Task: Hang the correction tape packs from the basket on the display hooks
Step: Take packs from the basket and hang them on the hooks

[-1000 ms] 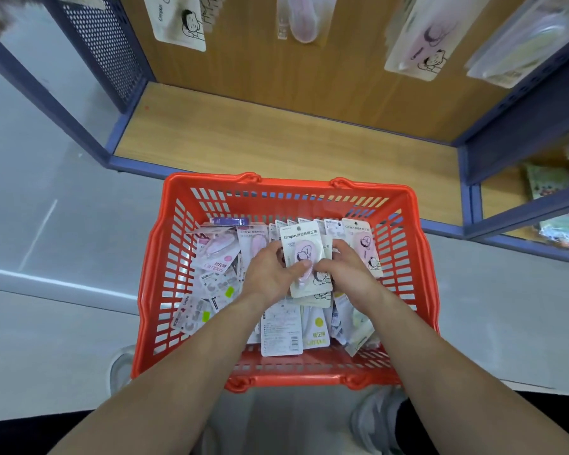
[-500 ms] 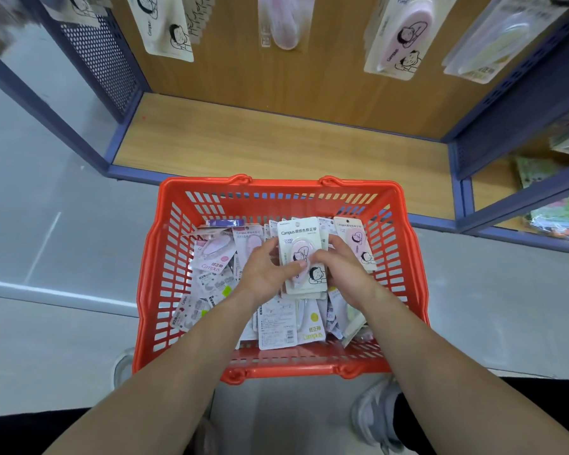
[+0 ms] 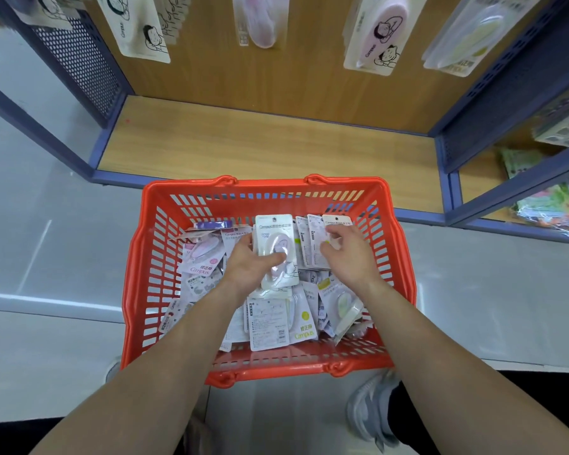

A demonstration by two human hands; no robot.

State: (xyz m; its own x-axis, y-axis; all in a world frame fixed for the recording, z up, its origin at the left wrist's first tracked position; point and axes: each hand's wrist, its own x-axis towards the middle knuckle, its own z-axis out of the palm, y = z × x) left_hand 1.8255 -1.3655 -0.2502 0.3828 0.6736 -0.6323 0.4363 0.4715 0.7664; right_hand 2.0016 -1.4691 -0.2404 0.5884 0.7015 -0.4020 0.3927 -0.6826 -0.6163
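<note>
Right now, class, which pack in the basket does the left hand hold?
The white pack with pale purple tape, face up in the middle of the basket; the left hand grips it, thumb across its front.

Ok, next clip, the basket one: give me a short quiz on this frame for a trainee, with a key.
1. True or false: the red plastic basket is empty.
2. Which of the hands holds the white card pack with the lilac tape dispenser? A) left hand B) right hand C) neither
3. Fill in: the right hand pinches a pink-topped pack standing toward the basket's ____ end (near/far).
Key: 1 false, it holds many correction tape packs; 2 A; 3 far.
</note>
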